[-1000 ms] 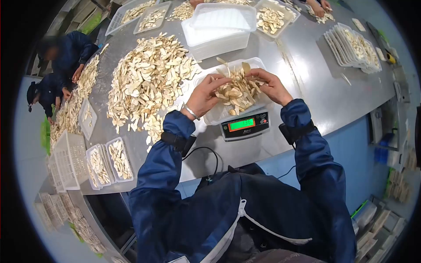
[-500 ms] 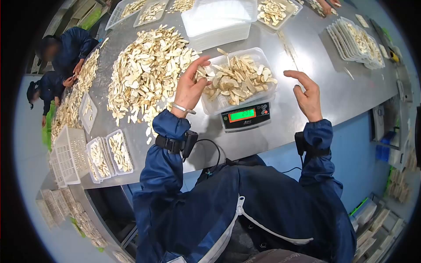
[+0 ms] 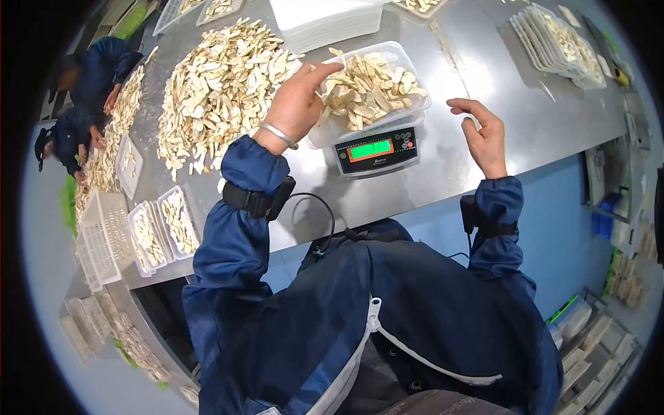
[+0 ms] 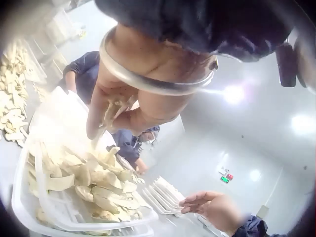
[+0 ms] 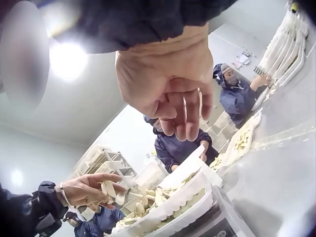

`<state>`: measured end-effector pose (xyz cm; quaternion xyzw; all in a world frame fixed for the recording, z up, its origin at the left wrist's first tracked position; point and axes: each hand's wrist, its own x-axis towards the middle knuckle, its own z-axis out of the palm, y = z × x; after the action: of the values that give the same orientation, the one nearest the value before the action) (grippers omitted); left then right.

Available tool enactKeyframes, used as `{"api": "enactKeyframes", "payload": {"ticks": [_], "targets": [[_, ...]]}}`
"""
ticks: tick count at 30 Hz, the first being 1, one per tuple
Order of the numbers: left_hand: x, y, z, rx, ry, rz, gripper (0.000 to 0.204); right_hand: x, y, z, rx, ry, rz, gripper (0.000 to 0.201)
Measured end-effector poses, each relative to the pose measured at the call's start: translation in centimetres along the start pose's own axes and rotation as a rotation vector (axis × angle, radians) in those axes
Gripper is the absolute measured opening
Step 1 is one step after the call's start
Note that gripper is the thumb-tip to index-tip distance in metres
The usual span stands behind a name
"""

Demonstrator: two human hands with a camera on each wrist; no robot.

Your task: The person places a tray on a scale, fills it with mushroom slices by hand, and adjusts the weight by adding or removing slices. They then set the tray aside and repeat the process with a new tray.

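Observation:
A clear plastic tray (image 3: 420,104) heaped with pale dried mushroom slices (image 3: 370,90) sits on a digital scale (image 3: 377,151) with a lit green display. My left hand (image 3: 296,104) is at the tray's left side, fingers reaching over its rim. Between its curled fingers are a few mushroom slices (image 5: 111,191), plain in the right wrist view. My right hand (image 3: 485,138) hovers right of the tray, fingers loosely bent and holding nothing; in its own wrist view, the fingers (image 5: 181,116) hang relaxed.
A large pile of mushroom slices (image 3: 218,90) covers the steel table to the left. Stacked white trays (image 3: 325,24) stand behind the scale. Filled trays (image 3: 553,52) are stacked at far right, others (image 3: 162,232) at near left. Other people (image 3: 97,72) work along the table's left side.
Both hands were in the tray's slices. The right hand has drawn away to the right; the left has moved to the tray's left side. The display's number has changed, and the head view has shifted.

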<state>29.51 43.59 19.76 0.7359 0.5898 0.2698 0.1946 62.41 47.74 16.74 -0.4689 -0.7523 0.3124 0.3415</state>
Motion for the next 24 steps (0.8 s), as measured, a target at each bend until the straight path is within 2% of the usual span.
{"api": "enactKeyframes", "payload": {"ticks": [2,6,7,10,11,13,14,16,17,18,20,21,22,23,24], "targets": [[0.5,0.0,0.3,-0.004,-0.023,0.058,0.06,0.3,-0.5,-0.2,0.004,-0.028,0.022,0.037],[0.9,-0.5,0.2,-0.043,0.018,-0.026,0.056,0.8,-1.4,-0.1,0.005,-0.053,0.039,0.037],[0.8,-1.4,0.2,-0.141,0.041,-0.008,0.055,0.9,-1.4,0.1,0.014,-0.049,0.019,0.037],[-0.4,-1.8,-1.0,-0.712,0.097,-0.242,0.054,1.1,-1.4,0.5,0.032,-0.043,-0.015,0.036],[-1.4,-2.8,-1.8,-0.779,0.154,-0.269,0.054,1.0,-1.6,0.5,0.031,-0.049,-0.006,0.036],[-4.0,-5.5,-3.2,-0.739,0.338,-0.36,0.055,0.8,-1.5,0.5,0.022,-0.054,-0.003,0.035],[-5.8,-7.4,-3.9,-0.681,0.379,-0.411,0.054,0.8,-1.2,0.5,0.027,-0.061,0.012,0.035],[-8.9,-13.6,-4.0,-0.487,0.352,-0.606,0.051,0.4,-0.7,0.7,0.038,-0.079,0.047,0.035],[-10.8,-17.1,-3.8,-0.173,0.279,-0.53,0.048,0.3,-0.4,0.7,0.043,-0.079,0.046,0.035],[-12.1,-19.3,-4.0,-0.169,0.234,-0.592,0.048,0.3,0.0,0.8,0.047,-0.076,0.044,0.035],[-12.6,-19.8,-3.7,0.199,0.336,-0.481,0.049,0.4,0.2,1.0,0.062,-0.071,0.045,0.034],[-11.3,-16.6,-3.7,0.262,0.401,-0.378,0.047,0.5,0.2,1.1,0.07,-0.071,0.046,0.034],[-9.3,-12.6,-3.3,0.133,0.445,-0.328,0.044,0.5,0.2,1.1,0.077,-0.076,0.046,0.034],[-7.6,-9.4,-2.0,-0.113,0.44,-0.397,0.039,0.7,0.1,1.2,0.073,-0.075,0.036,0.034],[-5.9,-5.9,-0.3,-0.346,0.384,-0.392,0.036,0.9,-0.1,1.4,0.07,-0.074,0.026,0.034]]}}
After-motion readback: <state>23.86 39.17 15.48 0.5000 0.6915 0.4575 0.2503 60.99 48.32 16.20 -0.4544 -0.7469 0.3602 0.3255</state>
